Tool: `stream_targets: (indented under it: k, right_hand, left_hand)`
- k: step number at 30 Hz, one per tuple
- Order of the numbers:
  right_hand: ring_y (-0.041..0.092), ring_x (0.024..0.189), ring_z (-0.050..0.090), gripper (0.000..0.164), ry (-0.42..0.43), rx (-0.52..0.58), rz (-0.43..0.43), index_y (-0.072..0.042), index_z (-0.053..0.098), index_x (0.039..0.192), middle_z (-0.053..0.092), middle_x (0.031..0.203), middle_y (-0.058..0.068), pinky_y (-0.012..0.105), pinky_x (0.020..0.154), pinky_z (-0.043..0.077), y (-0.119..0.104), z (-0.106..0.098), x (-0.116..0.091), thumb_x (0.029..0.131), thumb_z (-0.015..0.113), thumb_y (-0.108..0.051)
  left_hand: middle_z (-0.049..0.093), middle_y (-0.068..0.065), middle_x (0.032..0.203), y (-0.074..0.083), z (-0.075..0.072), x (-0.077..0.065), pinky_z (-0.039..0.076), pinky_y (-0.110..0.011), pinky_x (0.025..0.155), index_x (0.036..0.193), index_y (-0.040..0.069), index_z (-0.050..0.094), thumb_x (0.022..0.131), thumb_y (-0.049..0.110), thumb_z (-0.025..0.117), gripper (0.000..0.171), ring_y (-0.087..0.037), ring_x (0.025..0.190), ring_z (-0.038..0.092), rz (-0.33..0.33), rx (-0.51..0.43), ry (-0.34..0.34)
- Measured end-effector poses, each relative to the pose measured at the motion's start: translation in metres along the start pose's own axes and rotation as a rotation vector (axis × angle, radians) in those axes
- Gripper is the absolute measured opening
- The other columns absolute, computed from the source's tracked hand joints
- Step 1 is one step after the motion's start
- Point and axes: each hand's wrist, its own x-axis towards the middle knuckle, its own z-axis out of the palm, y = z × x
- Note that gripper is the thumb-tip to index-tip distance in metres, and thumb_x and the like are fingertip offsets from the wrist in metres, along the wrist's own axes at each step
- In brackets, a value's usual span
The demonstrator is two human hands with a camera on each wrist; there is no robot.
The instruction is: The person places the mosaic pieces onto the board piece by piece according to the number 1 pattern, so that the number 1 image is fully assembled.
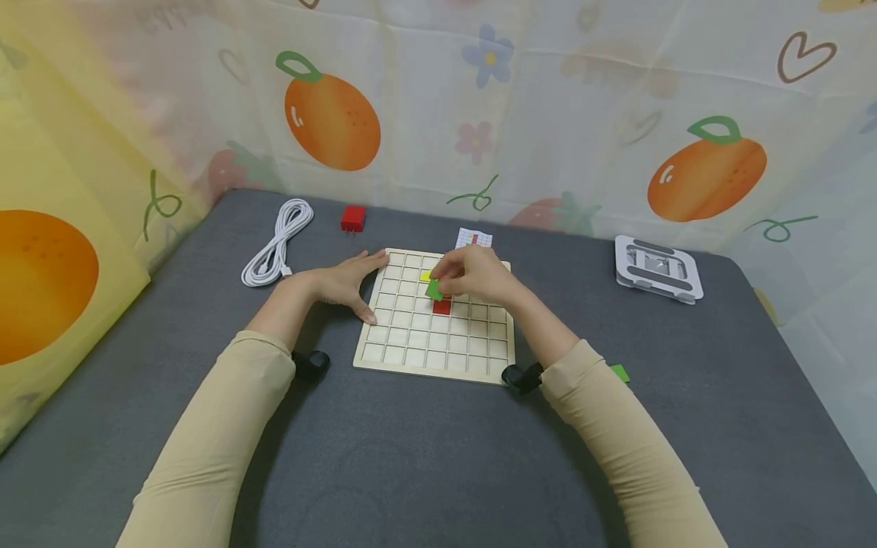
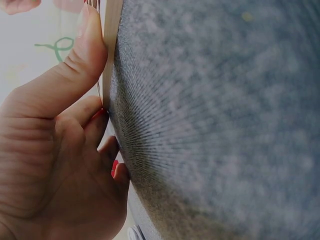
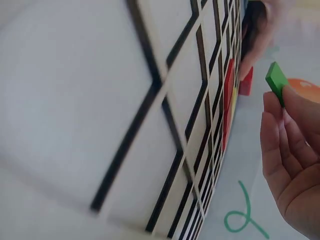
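A pale wooden grid board (image 1: 416, 337) lies on the dark table. My left hand (image 1: 342, 281) rests at its left edge, thumb and fingers spread apart; in the left wrist view the thumb (image 2: 85, 55) lies against the board's rim (image 2: 111, 40). Over the board, my right hand (image 1: 479, 275) pinches a small green tile (image 1: 434, 290) between thumb and fingertips. The right wrist view shows that green tile (image 3: 276, 80) held above the grid. Red tiles (image 1: 441, 307) sit in cells just below it, partly hidden by the hand. A yellow tile (image 1: 425, 275) lies behind them.
A coiled white cable (image 1: 277, 243) and a red plug adapter (image 1: 353, 218) lie at the back left. Behind the board is a printed grid card (image 1: 474, 238). A white folding stand (image 1: 659, 268) sits back right; another green tile (image 1: 620, 373) peeks out beside my right sleeve.
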Motion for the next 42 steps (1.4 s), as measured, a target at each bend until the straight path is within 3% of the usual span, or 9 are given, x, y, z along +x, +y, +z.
stream_targets:
  k: [9,20,31,42]
  right_hand:
    - [0.009,0.074,0.064,0.019,-0.069,0.014,-0.019,-0.009,0.076,0.101,0.074,0.086,0.005,0.022,0.066,0.051,-0.009,0.01,0.009,0.083,0.069,-0.007]
    - [0.014,0.06,0.061,0.015,-0.152,-0.008,0.03,-0.008,0.076,0.093,0.071,0.072,0.001,0.022,0.059,0.049,-0.014,0.02,0.012,0.081,0.069,-0.003]
    - [0.008,0.062,0.059,0.013,-0.177,-0.127,-0.02,-0.011,0.076,0.087,0.071,0.072,0.0,0.02,0.062,0.047,-0.015,0.026,0.011,0.077,0.072,-0.003]
    - [0.007,0.066,0.063,0.01,-0.177,-0.163,-0.047,-0.011,0.077,0.086,0.075,0.077,0.002,0.02,0.066,0.049,-0.015,0.029,0.009,0.078,0.073,-0.004]
  left_hand:
    - [-0.003,-0.01,0.17,0.002,-0.001,-0.001,0.001,-0.066,0.122,0.16,0.008,0.007,0.073,0.031,0.087,0.12,-0.039,0.156,-0.011,-0.014,-0.005,-0.001]
    - [-0.003,-0.01,0.17,0.002,0.0,0.001,0.001,-0.065,0.122,0.16,0.007,0.008,0.073,0.032,0.087,0.12,-0.039,0.156,-0.011,-0.017,0.002,0.006]
    - [-0.003,-0.01,0.17,0.001,0.0,0.001,0.001,-0.065,0.122,0.16,0.006,0.008,0.073,0.031,0.087,0.119,-0.039,0.156,-0.011,-0.012,0.001,0.009]
    - [-0.003,-0.01,0.17,0.0,0.001,0.001,0.001,-0.066,0.122,0.16,0.007,0.008,0.072,0.031,0.087,0.12,-0.039,0.156,-0.011,-0.011,-0.001,0.012]
